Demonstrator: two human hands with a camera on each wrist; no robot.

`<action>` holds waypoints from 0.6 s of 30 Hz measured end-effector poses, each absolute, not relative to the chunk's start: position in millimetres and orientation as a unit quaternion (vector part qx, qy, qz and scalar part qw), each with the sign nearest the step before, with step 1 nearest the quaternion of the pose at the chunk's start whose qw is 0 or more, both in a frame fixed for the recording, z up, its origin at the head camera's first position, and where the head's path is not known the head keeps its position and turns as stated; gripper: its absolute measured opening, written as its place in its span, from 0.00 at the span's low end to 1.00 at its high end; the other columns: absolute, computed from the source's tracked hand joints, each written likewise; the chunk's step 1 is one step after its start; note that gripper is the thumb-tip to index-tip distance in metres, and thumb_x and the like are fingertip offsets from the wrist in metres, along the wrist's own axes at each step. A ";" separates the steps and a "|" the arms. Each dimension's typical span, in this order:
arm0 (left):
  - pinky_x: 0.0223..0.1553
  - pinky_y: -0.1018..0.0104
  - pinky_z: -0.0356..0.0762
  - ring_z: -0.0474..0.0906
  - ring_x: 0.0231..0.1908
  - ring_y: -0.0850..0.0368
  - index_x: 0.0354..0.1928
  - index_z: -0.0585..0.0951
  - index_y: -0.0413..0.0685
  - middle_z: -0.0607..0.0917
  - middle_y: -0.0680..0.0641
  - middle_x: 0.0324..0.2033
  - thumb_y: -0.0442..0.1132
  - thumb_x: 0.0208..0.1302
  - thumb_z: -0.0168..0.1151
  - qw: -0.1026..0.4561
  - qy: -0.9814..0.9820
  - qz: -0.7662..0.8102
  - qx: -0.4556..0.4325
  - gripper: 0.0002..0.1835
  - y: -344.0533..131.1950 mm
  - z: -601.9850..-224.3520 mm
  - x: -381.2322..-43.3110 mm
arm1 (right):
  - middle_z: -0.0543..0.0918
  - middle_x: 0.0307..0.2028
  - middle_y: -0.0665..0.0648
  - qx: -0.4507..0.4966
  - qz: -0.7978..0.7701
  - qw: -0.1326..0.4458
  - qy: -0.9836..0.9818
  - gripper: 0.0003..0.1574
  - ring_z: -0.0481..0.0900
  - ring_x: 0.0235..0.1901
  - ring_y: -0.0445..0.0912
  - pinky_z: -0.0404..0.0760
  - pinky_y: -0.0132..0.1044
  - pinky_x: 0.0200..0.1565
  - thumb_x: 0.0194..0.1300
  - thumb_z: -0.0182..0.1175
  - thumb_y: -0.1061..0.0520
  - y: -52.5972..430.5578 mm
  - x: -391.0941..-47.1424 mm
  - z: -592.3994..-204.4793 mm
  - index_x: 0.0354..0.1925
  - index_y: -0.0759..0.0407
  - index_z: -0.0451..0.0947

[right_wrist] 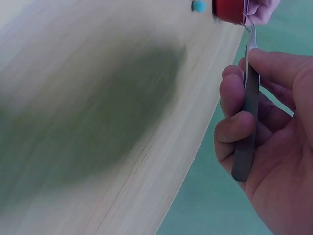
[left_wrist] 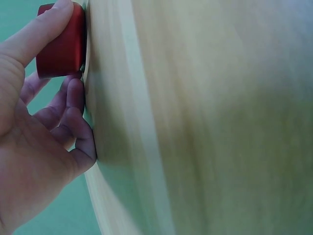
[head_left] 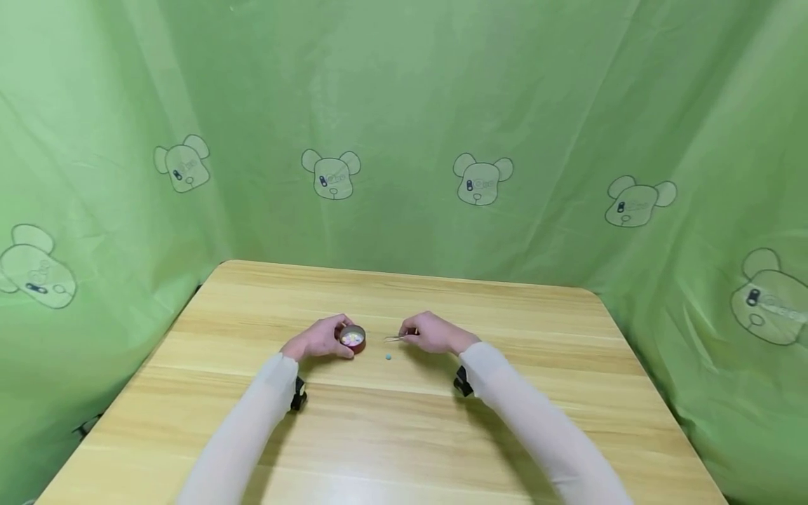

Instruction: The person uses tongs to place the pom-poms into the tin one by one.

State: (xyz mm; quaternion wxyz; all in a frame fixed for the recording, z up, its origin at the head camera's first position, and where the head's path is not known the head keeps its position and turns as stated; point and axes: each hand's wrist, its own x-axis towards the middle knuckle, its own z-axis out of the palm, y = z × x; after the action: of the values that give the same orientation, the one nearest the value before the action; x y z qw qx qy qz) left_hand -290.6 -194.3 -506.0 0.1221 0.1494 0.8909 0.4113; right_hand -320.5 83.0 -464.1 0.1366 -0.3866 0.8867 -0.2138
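A small round red tin [head_left: 352,339] with several pastel pieces inside stands on the table, left of the middle. My left hand [head_left: 326,337] grips it from the left side, thumb in front and fingers behind; in the left wrist view the thumb lies along the red wall [left_wrist: 61,51]. My right hand [head_left: 433,332] holds metal tweezers [right_wrist: 250,98] between thumb and fingers, their bent tips pointing left toward the tin. Nothing shows between the tips. A small blue-green piece [head_left: 388,357] lies on the table between the two hands, just below the tweezer tips in the head view.
The wooden table [head_left: 391,435] reaches back to a green curtain [head_left: 404,231] printed with bear heads, which also hangs on both sides. A black wrist camera [head_left: 299,394] sits under the left sleeve and another camera [head_left: 463,381] under the right.
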 end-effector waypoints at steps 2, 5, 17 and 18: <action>0.53 0.50 0.69 0.75 0.46 0.49 0.51 0.74 0.44 0.78 0.45 0.45 0.38 0.45 0.77 0.120 0.892 0.410 0.151 0.30 -194.5 -506.6 -290.8 | 0.83 0.33 0.56 -0.382 -0.212 0.138 0.889 0.09 0.72 0.27 0.41 0.73 0.34 0.32 0.67 0.57 0.59 87.9 -318.5 -464.8 0.41 0.61 0.81; 0.53 0.51 0.70 0.75 0.45 0.50 0.52 0.73 0.44 0.78 0.45 0.44 0.38 0.46 0.76 0.119 0.894 0.404 0.153 0.30 -195.2 -508.1 -291.1 | 0.82 0.32 0.56 -0.372 -0.209 0.149 0.892 0.08 0.72 0.26 0.41 0.72 0.34 0.31 0.67 0.57 0.58 93.0 -316.0 -466.2 0.41 0.60 0.81; 0.51 0.53 0.71 0.75 0.44 0.51 0.50 0.74 0.45 0.79 0.46 0.43 0.38 0.45 0.77 0.114 0.896 0.398 0.158 0.29 -195.7 -508.0 -292.2 | 0.81 0.30 0.54 -0.379 -0.193 0.155 0.892 0.07 0.71 0.26 0.41 0.72 0.34 0.30 0.68 0.57 0.57 99.0 -312.3 -473.0 0.39 0.57 0.81; 0.51 0.52 0.71 0.76 0.44 0.51 0.50 0.74 0.45 0.79 0.46 0.43 0.38 0.45 0.77 0.114 0.896 0.399 0.158 0.29 -195.7 -508.2 -291.8 | 0.81 0.30 0.54 -0.382 -0.194 0.155 0.890 0.07 0.71 0.26 0.41 0.72 0.35 0.30 0.68 0.57 0.58 98.7 -311.7 -473.5 0.39 0.57 0.81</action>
State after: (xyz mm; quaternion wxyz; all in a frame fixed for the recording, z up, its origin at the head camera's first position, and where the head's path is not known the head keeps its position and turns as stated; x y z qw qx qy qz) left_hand -291.8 -195.7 -508.2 0.1139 0.1584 0.8960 0.3988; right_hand -311.7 98.7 -473.5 0.1549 -0.3819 0.8903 -0.1937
